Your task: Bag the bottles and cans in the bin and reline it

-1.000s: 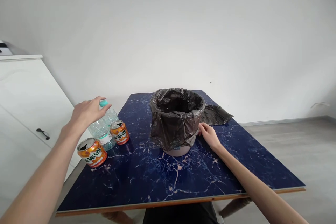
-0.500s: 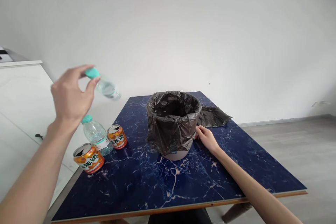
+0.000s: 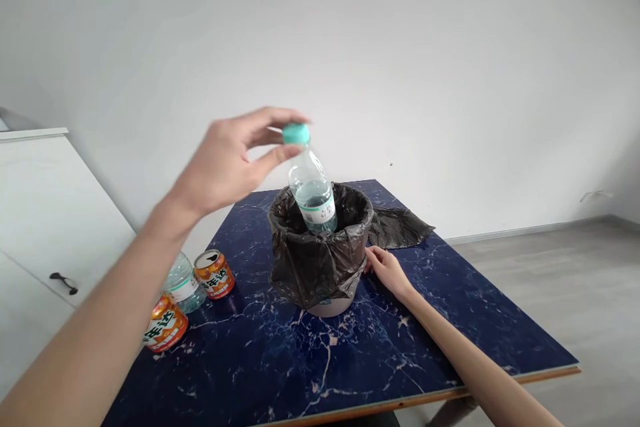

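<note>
A clear plastic water bottle (image 3: pixel 315 190) with a turquoise cap and some liquid inside tilts slightly over the mouth of a trash bin (image 3: pixel 333 307). My left hand (image 3: pixel 235 157) pinches it by the cap between thumb and fingers. The bottle's base is level with the bin's opening. A black garbage bag (image 3: pixel 315 273) lines the bin and folds down over its outside. At the bin's right side, my right hand (image 3: pixel 390 271) rests low with curled fingers against the bag-covered wall; its fingertips are partly hidden.
On the table's left stand another water bottle (image 3: pixel 183 283), an orange can (image 3: pixel 215 275) and a second orange can (image 3: pixel 167 325), both partly opened; my left forearm covers part of them. Another black bag (image 3: pixel 400 227) lies flat behind the bin. A white cabinet (image 3: pixel 50 213) adjoins the dark blue table (image 3: pixel 280 360).
My left hand has carried the bottle rightward from above the cans to over the bin, and the bottle has swung more upright. My right hand remains at the bin's side. The view has shifted slightly.
</note>
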Motion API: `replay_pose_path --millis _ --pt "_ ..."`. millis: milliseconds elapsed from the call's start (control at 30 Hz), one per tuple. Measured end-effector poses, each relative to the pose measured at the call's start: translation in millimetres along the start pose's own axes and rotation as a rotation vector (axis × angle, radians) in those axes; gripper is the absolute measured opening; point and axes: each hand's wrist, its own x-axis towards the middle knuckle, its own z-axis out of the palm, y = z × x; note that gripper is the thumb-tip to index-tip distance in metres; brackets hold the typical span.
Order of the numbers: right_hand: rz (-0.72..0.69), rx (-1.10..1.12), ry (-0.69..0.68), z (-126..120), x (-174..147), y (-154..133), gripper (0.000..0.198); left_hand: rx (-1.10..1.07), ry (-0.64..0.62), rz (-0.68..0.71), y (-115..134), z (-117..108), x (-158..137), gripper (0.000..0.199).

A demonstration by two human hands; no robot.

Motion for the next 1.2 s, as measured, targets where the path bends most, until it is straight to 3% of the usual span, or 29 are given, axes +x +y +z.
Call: replay_pose_path --millis 133,267,467,600,700,800,1000,1100,1200 --pt "-0.007 -0.004 -0.008 0.8 1.0 -1.5 0.054 -0.031 -0.238 -0.070 -27.8 34.8 8.7 0.039" --pt "-0.010 -0.015 -0.009 1.1 1.0 -3.9 0.057 -0.010 -0.408 -0.126 -47.0 54.9 7.6 0.040" --pt "-0.007 -0.033 -0.011 1.5 0.6 -6.9 0.058 0.107 -0.591 -0.144 -67.9 58.3 2.5 0.043" --pt "-0.010 -0.040 -0.015 1.5 -0.1 -8.3 0.058 0.149 -0.684 -0.153 -69.3 56.2 1.2 0.039" --pt "-0.017 -0.042 -0.018 1.3 -0.6 -9.8 0.059 0.143 -0.597 -0.161 -62.3 51.9 0.3 0.039" --pt "-0.019 -0.043 -0.018 1.0 -0.8 -11.2 0.060 0.198 -0.385 -0.190 -55.8 40.8 -4.7 0.043" --pt "-0.011 -0.043 -0.019 0.6 -2.1 -13.6 0.060 0.589 0.022 -0.262 -63.2 -12.6 -49.7 0.038" --pt "-0.006 -0.040 -0.012 0.6 -3.9 -15.0 0.061 0.760 -0.013 -0.478 -84.1 -47.0 -90.8 0.047" --pt "-0.003 -0.041 -0.007 0.6 -5.6 -16.1 0.060 0.863 -0.170 -0.675 -116.5 -71.9 -136.1 0.059"
